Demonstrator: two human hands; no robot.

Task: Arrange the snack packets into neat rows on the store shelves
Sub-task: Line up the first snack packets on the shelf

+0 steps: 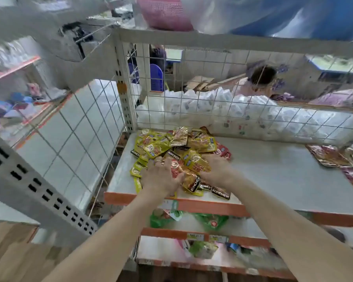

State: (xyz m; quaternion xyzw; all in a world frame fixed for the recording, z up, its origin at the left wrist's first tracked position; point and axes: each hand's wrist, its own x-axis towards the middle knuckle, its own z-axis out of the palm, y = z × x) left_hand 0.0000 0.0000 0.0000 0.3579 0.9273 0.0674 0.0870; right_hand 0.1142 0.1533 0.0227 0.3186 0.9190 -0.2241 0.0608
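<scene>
- Head view: a loose heap of snack packets, mostly yellow with some red, lies at the left end of a grey shelf with an orange front edge, backed by wire mesh.
- The left hand rests flat on the near side of the heap, its fingers spread and fairly straight, gripping nothing.
- The right hand lies just beside it; its fingertips are buried among the packets, so I cannot tell whether they grasp any.
- Several flat packets already lie at the far right of the shelf, well apart from the heap.
- Lower shelves hold green bags.
- Risk: some black-ended packets lie right at the front edge, so raking the slippery heap forward would likely tip them off.
</scene>
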